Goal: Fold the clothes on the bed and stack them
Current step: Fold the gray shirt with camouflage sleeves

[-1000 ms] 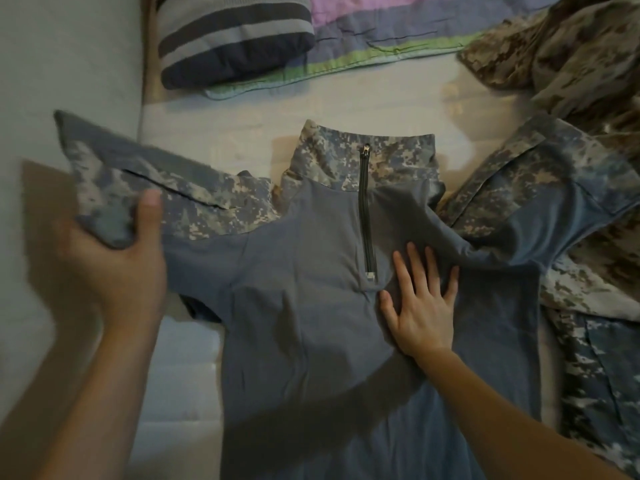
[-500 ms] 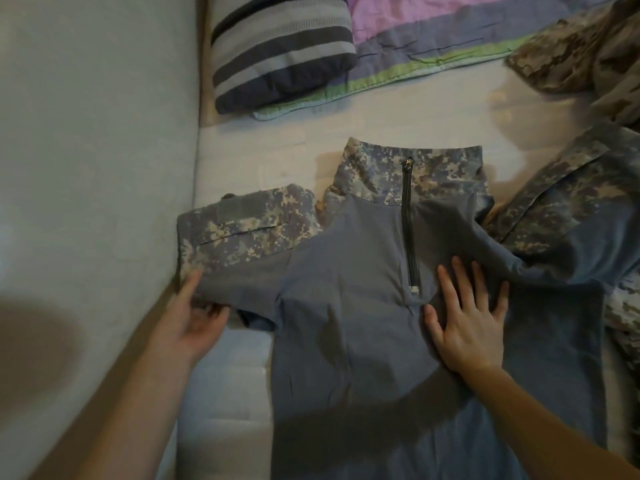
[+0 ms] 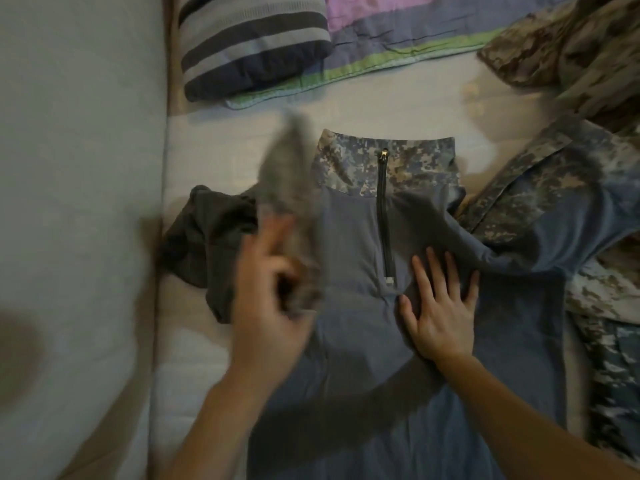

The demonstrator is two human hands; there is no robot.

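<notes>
Head view shows me the grey shirt (image 3: 346, 341) lying flat on the bed (image 3: 221, 140). Left of its zipper (image 3: 384, 220), my left hand (image 3: 266, 306), blurred, has its grip clamped on the camouflage sleeve (image 3: 287, 188). Just right of the zipper, my right hand (image 3: 440, 306) presses flat, fingers spread.

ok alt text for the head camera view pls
A person's left hand grips a blurred camouflage sleeve over a grey zip-neck shirt spread on a bed, while the right hand presses flat on its chest. A striped pillow and more camouflage clothes lie nearby.
</notes>
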